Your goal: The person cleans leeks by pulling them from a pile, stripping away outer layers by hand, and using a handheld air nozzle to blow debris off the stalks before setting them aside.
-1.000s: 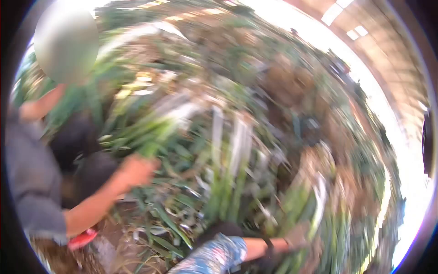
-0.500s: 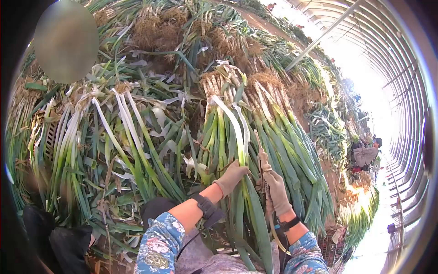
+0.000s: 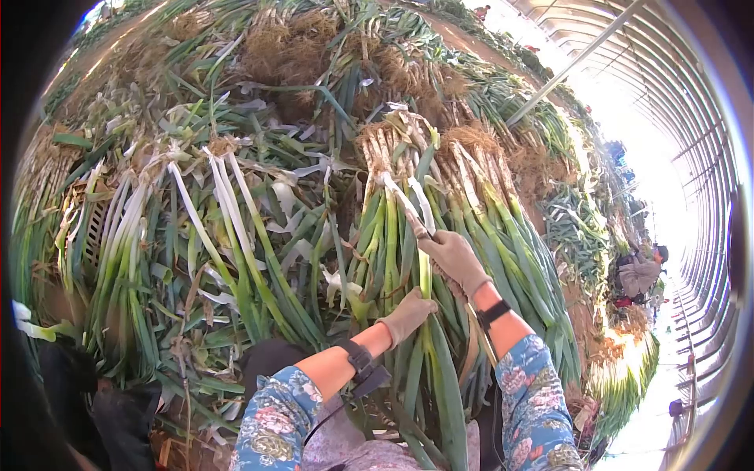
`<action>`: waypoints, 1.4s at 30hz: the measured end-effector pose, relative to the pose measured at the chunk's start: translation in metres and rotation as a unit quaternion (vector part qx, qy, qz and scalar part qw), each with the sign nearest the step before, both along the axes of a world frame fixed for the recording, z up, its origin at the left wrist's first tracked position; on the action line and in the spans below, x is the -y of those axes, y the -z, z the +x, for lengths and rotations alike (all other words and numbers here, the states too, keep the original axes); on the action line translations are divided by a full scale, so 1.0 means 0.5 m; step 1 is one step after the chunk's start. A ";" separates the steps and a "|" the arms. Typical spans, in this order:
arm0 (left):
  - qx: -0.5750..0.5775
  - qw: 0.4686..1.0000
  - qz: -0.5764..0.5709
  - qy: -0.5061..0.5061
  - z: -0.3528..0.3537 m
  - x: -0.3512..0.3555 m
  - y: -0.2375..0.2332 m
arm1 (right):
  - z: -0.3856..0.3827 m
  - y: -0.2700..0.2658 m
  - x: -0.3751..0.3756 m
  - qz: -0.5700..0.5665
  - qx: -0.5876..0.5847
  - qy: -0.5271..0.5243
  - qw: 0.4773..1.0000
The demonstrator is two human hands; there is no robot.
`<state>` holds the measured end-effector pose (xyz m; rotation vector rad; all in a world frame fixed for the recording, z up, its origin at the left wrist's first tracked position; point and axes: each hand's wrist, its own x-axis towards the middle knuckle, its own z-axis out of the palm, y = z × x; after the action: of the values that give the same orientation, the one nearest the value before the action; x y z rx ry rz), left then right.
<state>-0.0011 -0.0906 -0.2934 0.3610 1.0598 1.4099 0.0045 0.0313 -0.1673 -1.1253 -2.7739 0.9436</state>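
Observation:
My left hand [image 3: 408, 316], in a tan glove, is closed around the green part of a long green onion [image 3: 426, 279], whose leaves hang down toward my lap. The white end of the onion points away from me, with a loose white strip of skin [image 3: 424, 206] beside it. In my gloved right hand [image 3: 455, 263] is a slim wand that looks like an air blow gun [image 3: 415, 220], with a thin hose trailing down past my wrist. Its tip lies along the white stalk. Beneath both hands is a pile of unpeeled green onions [image 3: 503, 251] with brown roots.
Several white-stemmed onions [image 3: 228, 200] lie at the left over scattered leaves and peelings [image 3: 298, 228]. Rooty bundles [image 3: 290, 47] fill the back. A black-clad leg [image 3: 118, 424] shows at lower left; another person [image 3: 640, 275] sits at far right. Tunnel hoops [image 3: 675, 118] arch overhead.
My right hand has moved up and left, bringing the blow gun from beside the onion onto its white stalk. My left hand has slid slightly down, still gripping the onion.

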 end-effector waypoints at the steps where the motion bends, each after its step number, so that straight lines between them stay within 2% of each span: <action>1: -0.010 1.000 0.000 0.008 -0.002 0.003 -0.003 | -0.013 0.028 -0.026 0.034 0.012 -0.019 0.999; 4: -0.013 1.000 0.005 -0.002 0.005 -0.004 0.016 | -0.056 0.029 -0.027 0.073 0.034 -0.039 0.996; 9: -0.029 0.999 0.009 -0.009 0.003 0.007 -0.010 | -0.093 0.029 -0.029 0.175 0.084 -0.091 0.977; 12: -0.048 0.999 0.008 0.005 -0.008 0.022 -0.042 | -0.081 0.005 -0.037 0.134 0.082 -0.073 0.985; 13: -0.053 0.999 0.006 0.007 -0.002 0.013 -0.021 | -0.072 0.005 -0.040 0.163 0.098 -0.091 0.978; 16: -0.007 1.000 0.007 0.002 -0.004 0.019 -0.037 | -0.043 -0.045 -0.019 0.159 0.079 -0.057 0.983; 19: -0.024 0.998 0.059 0.009 0.013 0.014 -0.023 | 0.024 -0.024 -0.095 0.248 0.015 -0.002 0.969; 21: -0.081 0.993 0.085 -0.007 0.015 0.020 -0.034 | 0.074 -0.023 -0.160 0.294 0.103 0.086 0.947; 23: -0.118 0.988 0.100 0.003 0.018 0.005 -0.030 | 0.134 -0.006 -0.205 0.383 0.031 0.015 0.923; 25: -0.112 0.987 0.114 0.009 0.015 0.009 -0.044 | 0.147 -0.026 -0.144 0.311 0.004 0.003 0.950; 27: -0.090 0.989 0.118 0.021 0.009 0.017 -0.059 | 0.166 0.018 -0.092 0.100 -0.079 -0.022 0.992; 28: -0.079 0.989 0.121 0.030 0.010 0.019 -0.063 | 0.167 0.030 -0.055 -0.109 -0.122 0.046 0.985; 29: -0.106 0.986 0.127 0.014 0.016 0.017 -0.059 | 0.163 0.037 -0.013 -0.310 -0.160 0.115 0.930; 32: -0.124 0.974 0.189 0.030 0.009 0.028 -0.069 | 0.139 0.032 0.053 -0.348 -0.209 0.161 0.900; 33: -0.182 0.967 0.167 0.058 -0.005 0.039 -0.082 | 0.142 0.033 0.053 -0.346 -0.221 0.154 0.899; 34: -0.342 0.932 0.087 0.085 -0.028 0.048 -0.096 | 0.143 0.029 0.056 -0.347 -0.232 0.143 0.897; 36: -0.401 0.907 0.022 0.127 -0.088 0.075 -0.163 | 0.143 0.004 0.072 -0.335 -0.244 0.134 0.900; 39: -0.354 0.933 0.039 -0.057 -0.129 0.094 -0.166 | 0.140 -0.056 0.096 -0.336 -0.232 0.101 0.907; 40: -0.265 0.952 0.078 -0.134 -0.157 0.094 -0.160 | 0.140 -0.078 0.109 -0.340 -0.223 0.088 0.910; 41: -0.173 0.955 0.117 -0.210 -0.194 0.095 -0.160 | 0.142 -0.095 0.121 -0.311 -0.212 0.057 0.925; 42: -0.186 0.930 0.118 -0.295 -0.233 0.101 -0.178 | 0.144 -0.115 0.138 -0.298 -0.197 0.042 0.933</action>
<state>-0.1176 -0.1409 -0.2044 0.5255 1.3823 2.0749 0.0765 -0.0375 -0.1097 -0.9364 -2.1509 1.8365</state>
